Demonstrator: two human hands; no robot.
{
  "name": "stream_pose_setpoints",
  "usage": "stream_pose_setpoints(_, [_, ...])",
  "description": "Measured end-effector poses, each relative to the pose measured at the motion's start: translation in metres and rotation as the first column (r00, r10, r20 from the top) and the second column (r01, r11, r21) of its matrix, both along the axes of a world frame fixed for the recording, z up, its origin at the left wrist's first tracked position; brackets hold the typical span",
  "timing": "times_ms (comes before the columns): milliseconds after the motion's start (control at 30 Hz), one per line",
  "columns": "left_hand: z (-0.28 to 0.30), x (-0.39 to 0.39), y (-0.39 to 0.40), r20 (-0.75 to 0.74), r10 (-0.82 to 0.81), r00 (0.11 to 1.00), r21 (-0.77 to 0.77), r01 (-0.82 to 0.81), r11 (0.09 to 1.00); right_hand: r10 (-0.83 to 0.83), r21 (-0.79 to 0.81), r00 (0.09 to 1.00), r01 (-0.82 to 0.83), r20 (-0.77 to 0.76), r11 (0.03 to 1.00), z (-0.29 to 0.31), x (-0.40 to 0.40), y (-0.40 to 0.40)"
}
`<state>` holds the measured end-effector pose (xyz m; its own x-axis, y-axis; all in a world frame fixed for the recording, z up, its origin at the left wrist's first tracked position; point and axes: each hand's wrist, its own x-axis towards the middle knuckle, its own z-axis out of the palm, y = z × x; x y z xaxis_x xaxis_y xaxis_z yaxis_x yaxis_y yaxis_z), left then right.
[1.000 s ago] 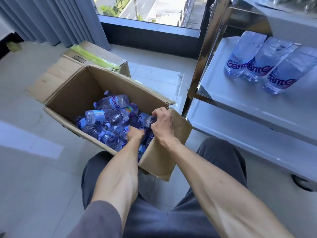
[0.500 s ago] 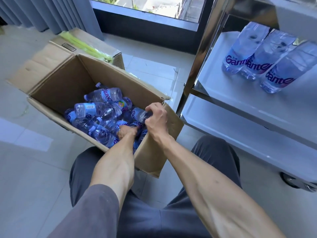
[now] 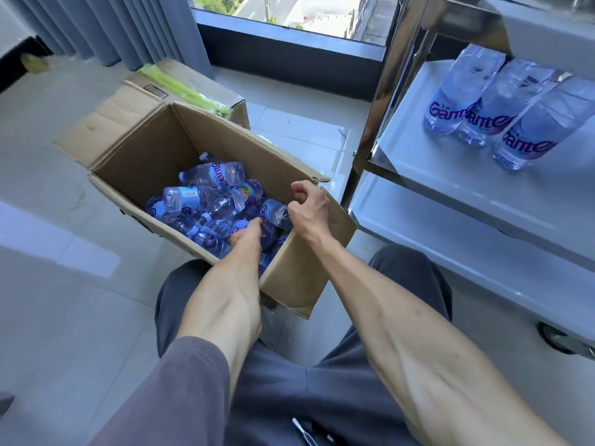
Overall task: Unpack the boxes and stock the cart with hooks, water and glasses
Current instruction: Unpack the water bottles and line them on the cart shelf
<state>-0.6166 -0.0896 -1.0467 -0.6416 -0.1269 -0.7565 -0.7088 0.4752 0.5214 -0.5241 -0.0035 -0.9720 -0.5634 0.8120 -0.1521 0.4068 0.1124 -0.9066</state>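
Many clear, purple-labelled bottles (image 3: 209, 201) fill the box (image 3: 145, 149); both hands curled, grip seemingly uncertain.

clear water bottles (image 3: 211, 175) with purple lettering and pale blue caps fill a brown cardboard box (image 3: 141, 149); grey curtains (image 3: 106, 27) hang far left.

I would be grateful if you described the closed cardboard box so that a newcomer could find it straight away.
Start at the window with the grey curtain beside it. On the tiled floor just below lies the closed box, behind the open box of water bottles. Unlike its neighbour, its top is shut and a yellow-green strip runs along it.
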Motion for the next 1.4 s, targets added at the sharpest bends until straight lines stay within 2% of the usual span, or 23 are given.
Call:
stream_pose_setpoints(67, [0.013,0.006,-0.004,0.011,0.131,0.991,0.088,-0.132,0.987,-0.033,-0.064,0.999,0.03,-0.042,0.998,0.005,0.002,0.0])
stream_pose_setpoints(100, [0.016,0.01,-0.005,-0.013,0.182,0.983,0.1,-0.18,0.979,-0.086,-0.146,0.992,0.073,-0.087,0.987,0.008,0.002,0.003])
stream_pose_setpoints(167, [0.023,0.017,-0.007,-0.085,0.234,0.969,0.109,-0.225,0.968,-0.254,-0.409,0.946,0.154,-0.202,0.9,0.015,0.003,0.007])
stream_pose_setpoints(233, [0.033,0.025,-0.01,-0.133,0.303,0.944,0.149,-0.283,0.947,-0.352,-0.562,0.899,0.155,-0.261,0.812,0.02,0.01,0.008])
stream_pose_setpoints(333, [0.044,0.03,-0.015,-0.152,0.465,0.872,0.304,-0.407,0.862,-0.381,-0.616,0.875,0.128,-0.299,0.777,0.025,0.029,0.006])
stream_pose_setpoints(467, [0.085,0.051,-0.02,-0.126,0.584,0.802,0.576,-0.42,0.701,-0.434,-0.662,0.814,0.084,-0.385,0.745,0.044,0.056,0.007])
stream_pose_setpoints(600, [0.14,0.1,-0.018,0.017,0.579,0.815,0.804,-0.356,0.476,-0.434,-0.645,0.764,0.03,-0.478,0.763,0.076,0.079,0.005])
stream_pose_setpoints(667, [0.162,0.132,-0.014,0.092,0.518,0.851,0.88,-0.313,0.358,-0.398,-0.605,0.762,0.01,-0.511,0.796,0.092,0.091,0.001])
stream_pose_setpoints(733, [0.175,0.165,-0.01,0.119,0.385,0.915,0.922,-0.246,0.299,-0.34,-0.537,0.776,0.002,-0.531,0.844,0.109,0.109,0.002])
stream_pose_setpoints(867, [0.176,0.204,-0.017,0.024,0.052,0.998,0.945,-0.039,0.324,-0.244,-0.419,0.767,-0.034,-0.593,0.908,0.142,0.153,0.008])
stream_pose_setpoints(933, [0.177,0.211,-0.022,-0.115,-0.17,0.979,0.926,0.168,0.339,-0.239,-0.287,0.776,0.078,-0.583,0.955,0.151,0.172,0.006])
stream_pose_setpoints(1000, [0.179,0.215,-0.022,-0.236,-0.314,0.919,0.885,0.337,0.322,-0.291,-0.21,0.763,0.206,-0.577,0.956,0.155,0.188,0.003])
stream_pose_setpoints(1067, [0.183,0.22,-0.021,-0.216,-0.357,0.909,0.902,0.326,0.283,-0.314,-0.203,0.717,0.24,-0.622,0.949,0.159,0.198,0.003])
stream_pose_setpoints(1133, [0.188,0.225,-0.015,-0.086,-0.376,0.923,0.948,0.192,0.254,-0.303,-0.21,0.687,0.219,-0.661,0.953,0.165,0.205,0.002])
stream_pose_setpoints(1167, [0.19,0.227,-0.013,-0.058,-0.406,0.912,0.95,0.176,0.259,-0.295,-0.217,0.676,0.2,-0.675,0.955,0.167,0.206,0.0])
stream_pose_setpoints(1267, [0.188,0.23,-0.01,-0.106,-0.532,0.84,0.906,0.302,0.297,-0.27,-0.222,0.679,0.16,-0.682,0.962,0.164,0.21,-0.009])
stream_pose_setpoints(1333, [0.182,0.228,-0.015,-0.1,-0.589,0.802,0.904,0.321,0.283,-0.253,-0.222,0.68,0.135,-0.688,0.966,0.16,0.211,-0.015])
stream_pose_setpoints(1400, [0.177,0.224,-0.025,-0.086,-0.592,0.801,0.902,0.315,0.295,-0.234,-0.233,0.677,0.094,-0.698,0.968,0.156,0.212,-0.019])
